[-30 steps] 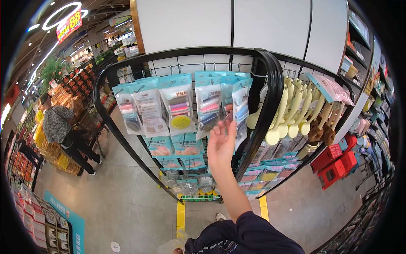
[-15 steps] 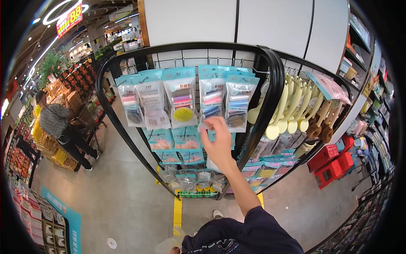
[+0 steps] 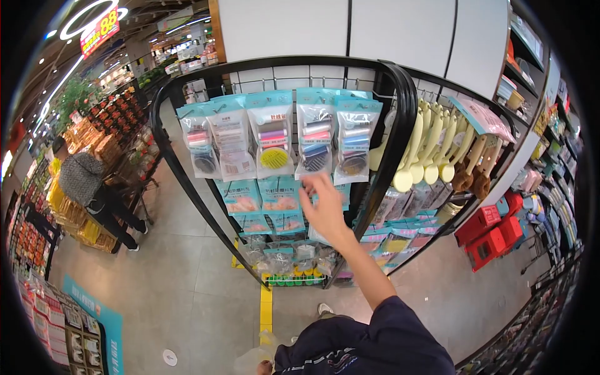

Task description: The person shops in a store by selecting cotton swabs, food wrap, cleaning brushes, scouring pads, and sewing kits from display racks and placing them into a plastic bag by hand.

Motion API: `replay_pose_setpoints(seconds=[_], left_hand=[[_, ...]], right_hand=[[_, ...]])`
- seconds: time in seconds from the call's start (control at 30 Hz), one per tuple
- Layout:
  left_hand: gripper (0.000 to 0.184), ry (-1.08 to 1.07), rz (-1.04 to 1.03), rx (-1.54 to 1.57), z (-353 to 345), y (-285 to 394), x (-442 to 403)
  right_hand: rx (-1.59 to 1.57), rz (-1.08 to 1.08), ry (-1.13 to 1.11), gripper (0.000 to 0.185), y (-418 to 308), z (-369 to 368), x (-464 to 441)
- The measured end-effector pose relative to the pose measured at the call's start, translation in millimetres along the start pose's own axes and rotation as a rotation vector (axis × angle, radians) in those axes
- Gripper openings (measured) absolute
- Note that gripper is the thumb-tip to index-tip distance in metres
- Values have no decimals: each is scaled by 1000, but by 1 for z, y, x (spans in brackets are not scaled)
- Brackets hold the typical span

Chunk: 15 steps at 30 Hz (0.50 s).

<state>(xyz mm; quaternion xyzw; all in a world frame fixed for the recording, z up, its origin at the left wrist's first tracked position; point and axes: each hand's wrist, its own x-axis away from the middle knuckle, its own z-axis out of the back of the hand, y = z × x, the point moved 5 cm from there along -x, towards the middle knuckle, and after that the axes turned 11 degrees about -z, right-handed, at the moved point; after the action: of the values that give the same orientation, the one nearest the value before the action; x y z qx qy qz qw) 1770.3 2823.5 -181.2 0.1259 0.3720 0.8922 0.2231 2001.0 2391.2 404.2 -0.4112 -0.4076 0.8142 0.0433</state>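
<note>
My right hand (image 3: 323, 199) is raised at the lower edge of a sewing kit packet (image 3: 314, 140), thumb and fingers apart with a small gap between them. The packet has a teal top, a clear front and colored thread spools, and hangs straight from its hook. To its right hangs a similar sewing kit packet (image 3: 356, 140); to its left is one with a yellow disc (image 3: 274, 157). Behind and below my fingers are teal-and-pink packets (image 3: 279, 195). At the bottom edge, a small part of my left hand (image 3: 265, 368) shows, closed against a translucent plastic bag (image 3: 247, 361).
A black-framed rack (image 3: 165, 128) carries the packets. On its right side hang pale yellow ladles (image 3: 420, 147) and brown-headed brushes (image 3: 478, 172). Red stools (image 3: 490, 234) stand farther right. A person (image 3: 84, 181) stands by a cart at left. Yellow tape (image 3: 267, 309) marks the floor.
My right hand has shifted slightly down and right in view. The packet at my fingers, tilted and lifted at its bottom before, now hangs flatter with its spools and dark disc showing.
</note>
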Motion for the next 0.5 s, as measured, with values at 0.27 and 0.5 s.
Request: replay_pose_setpoints(seconds=[0.27, 0.5], left_hand=[[20, -33, -372, 65, -24, -44, 6], [19, -228, 514, 261, -18, -27, -18]], right_hand=[[177, -331, -903, 17, 156, -12, 267], [1049, -1329, -1288, 34, 387, 198, 646]])
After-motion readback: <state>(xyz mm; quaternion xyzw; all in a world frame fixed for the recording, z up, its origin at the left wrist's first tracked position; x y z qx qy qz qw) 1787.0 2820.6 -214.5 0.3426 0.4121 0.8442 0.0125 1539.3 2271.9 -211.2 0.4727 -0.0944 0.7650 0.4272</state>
